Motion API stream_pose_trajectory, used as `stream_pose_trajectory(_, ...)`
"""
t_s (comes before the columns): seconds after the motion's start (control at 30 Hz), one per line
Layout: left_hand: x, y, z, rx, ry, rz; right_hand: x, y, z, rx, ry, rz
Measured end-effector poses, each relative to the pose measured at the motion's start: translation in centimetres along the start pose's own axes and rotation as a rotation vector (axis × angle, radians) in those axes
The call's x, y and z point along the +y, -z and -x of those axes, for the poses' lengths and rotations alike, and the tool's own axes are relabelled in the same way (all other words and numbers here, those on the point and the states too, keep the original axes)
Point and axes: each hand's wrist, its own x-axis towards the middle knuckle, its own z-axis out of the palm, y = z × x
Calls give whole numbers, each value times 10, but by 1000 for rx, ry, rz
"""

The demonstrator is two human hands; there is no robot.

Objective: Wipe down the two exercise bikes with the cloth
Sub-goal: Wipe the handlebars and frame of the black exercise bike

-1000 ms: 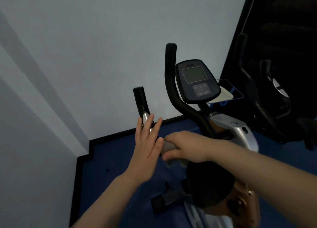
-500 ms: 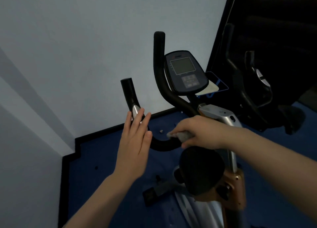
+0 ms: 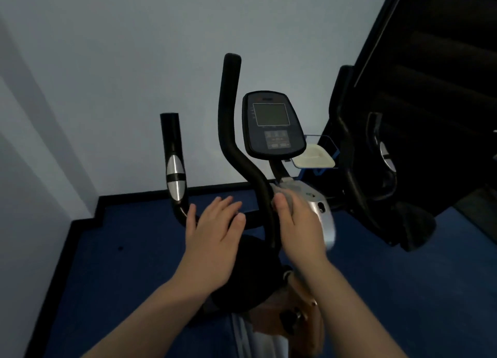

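Cloth (image 3: 289,196), grey, bunched under right hand (image 3: 298,223), fingers curled round it, pressed against right side of black handlebar (image 3: 231,142) where bar bends down toward stem. Left hand (image 3: 215,228) flat, fingers straight and relaxed, over lower crossbar, contact hard to tell through blur. Console (image 3: 271,126) of near exercise bike (image 3: 320,212) dark, upright behind handlebar. Second exercise bike (image 3: 376,169) at right, in shadow, apart from both hands.

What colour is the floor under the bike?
Dark blue floor, with a black border along the wall; head view.
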Motion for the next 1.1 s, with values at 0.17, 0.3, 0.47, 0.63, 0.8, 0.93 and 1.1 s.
stream_pose_trajectory(0.17,2,-2,0,15,24,-147,4,12,-11,-140,45,37)
stream_pose_trajectory(0.3,3,-1,1,71,11,-163,-5,4,-21,-136,-67,36)
stream_pose_trajectory(0.47,4,0,1,81,24,-118,4,3,18,-15,110,3)
stream_pose_trajectory(0.63,1,-1,0,74,54,-70,-1,3,-24,-139,3,-16)
stream_pose_trajectory(0.8,1,-2,0,90,75,-59,16,2,39,-108,84,-187)
stream_pose_trajectory(0.93,0,-1,-2,82,71,-76,16,-5,3,-39,219,-279)
stream_pose_trajectory(1.1,-2,-2,0,80,76,-67,35,-8,36,-111,266,-395)
